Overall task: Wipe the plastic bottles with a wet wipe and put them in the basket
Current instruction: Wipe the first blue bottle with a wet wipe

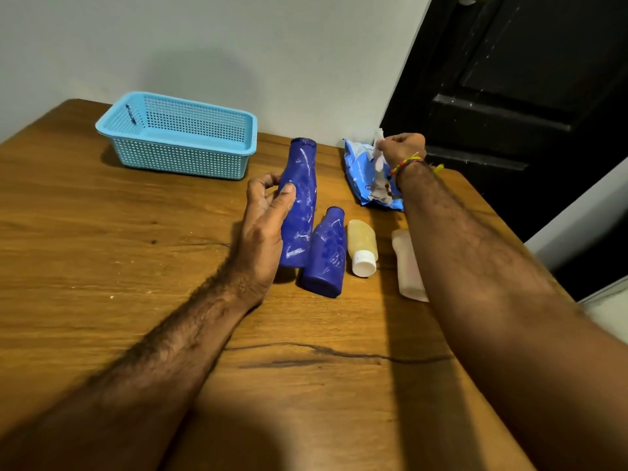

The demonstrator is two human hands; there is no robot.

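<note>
A tall dark blue bottle (300,202) lies on the wooden table (102,232), and my left hand (268,222) grips its left side, thumb over the body. A shorter blue bottle (326,253) lies just right of it. Beside that lie a small yellowish bottle with a white cap (362,246) and a pale pink bottle (409,266), partly hidden by my right forearm. My right hand (402,147) pinches a white wet wipe (379,164), drawn up from the blue wipes pack (363,175). The light blue basket (176,137) stands empty at the back left.
A pale wall runs behind the table. A dark door (526,96) stands at the right, close to the table's right edge. Bare wood stretches across the front and left of the table.
</note>
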